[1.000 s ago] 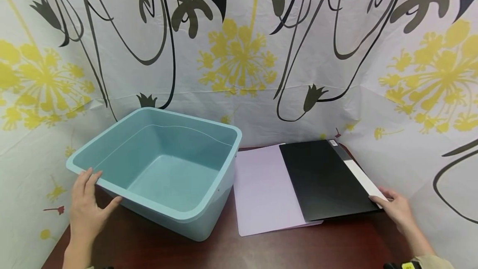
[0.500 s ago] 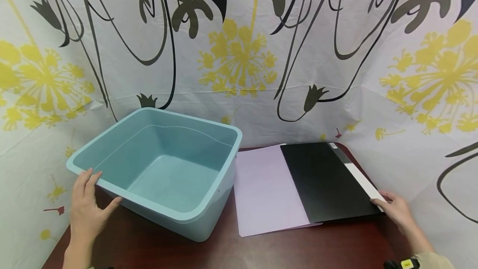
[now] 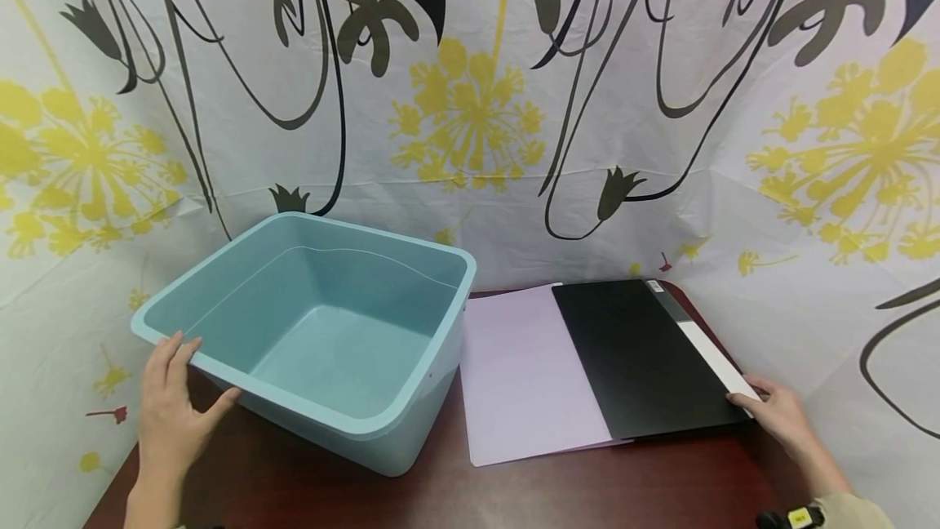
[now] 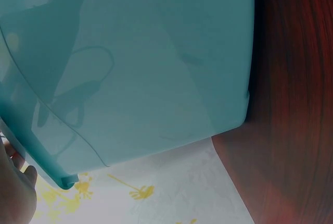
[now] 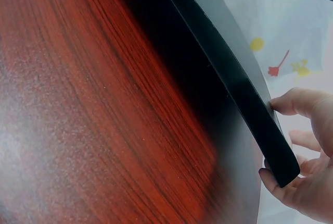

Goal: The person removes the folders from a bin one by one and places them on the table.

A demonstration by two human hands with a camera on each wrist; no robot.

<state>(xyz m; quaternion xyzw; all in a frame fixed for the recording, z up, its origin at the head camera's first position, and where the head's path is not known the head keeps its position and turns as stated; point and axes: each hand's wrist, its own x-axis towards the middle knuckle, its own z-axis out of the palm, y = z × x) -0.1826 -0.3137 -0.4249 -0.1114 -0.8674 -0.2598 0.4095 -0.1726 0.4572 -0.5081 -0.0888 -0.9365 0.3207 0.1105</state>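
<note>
A light blue plastic storage bin (image 3: 345, 341) stands at the left of the table. My left hand (image 3: 170, 411) rests its fingertips on the bin's near-left rim, thumb spread apart from the fingers. In the left wrist view, the bin's outer wall (image 4: 156, 78) fills most of the picture, with part of my left hand (image 4: 18, 187) at the edge. On the right lies a black file folder (image 3: 654, 357) with a white strip along its spine. My right hand (image 3: 782, 415) pinches its near-right corner, thumb on top and fingers below. The folder's thick spine (image 5: 244, 99) shows in the right wrist view.
A pale lilac folder or sheet (image 3: 529, 382) lies between the bin and the black folder, partly under the latter. The dark red wooden table (image 3: 499, 496) meets flower-patterned cloth (image 3: 499, 227) hanging at the back and sides.
The black folder and my right hand have shifted slightly toward the near side since the first frame. Little differs over the last half second. My left hand and the bin have stayed put.
</note>
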